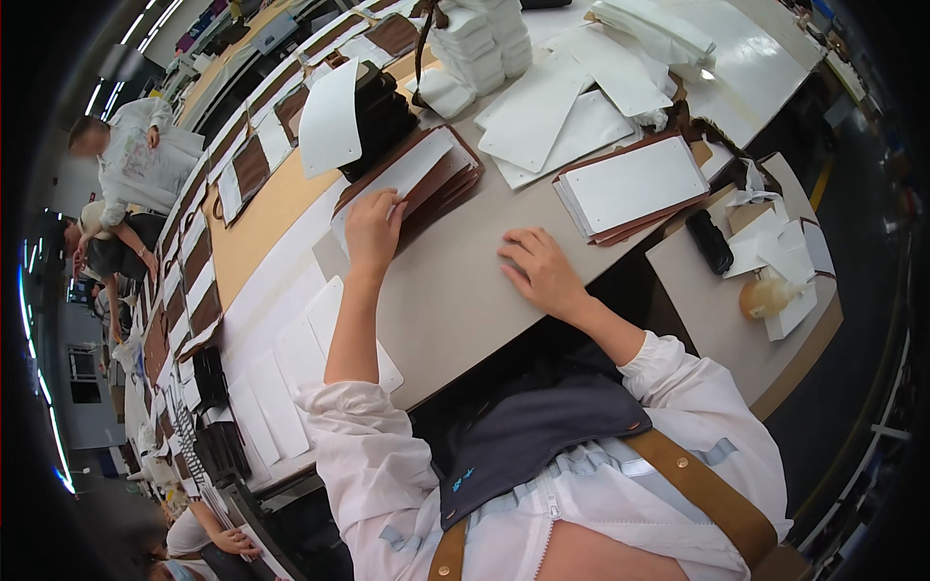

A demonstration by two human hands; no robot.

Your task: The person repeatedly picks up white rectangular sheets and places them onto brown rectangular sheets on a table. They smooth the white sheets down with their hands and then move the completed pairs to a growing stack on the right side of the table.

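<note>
My left hand (373,230) is on the near end of a stack of brown leather-like panels (463,176), its fingers bent at the edge of the white panel (412,165) on top. Some of its fingertips are hidden. Further right, my right hand (541,269) hovers at or just over the grey tabletop (455,300), its fingers apart and slightly bent, with nothing in them. Beyond it lies a second stack of brown panels (620,230), topped by a white panel (635,184) with small holes.
Loose white sheets (557,116) and white bundles (480,44) lie at the back. A dark stack (378,111) stands behind the left pile. At right, a side table (697,281) bears a black case (710,242) and a yellowish bottle (768,296). Other people (145,160) stand at far left.
</note>
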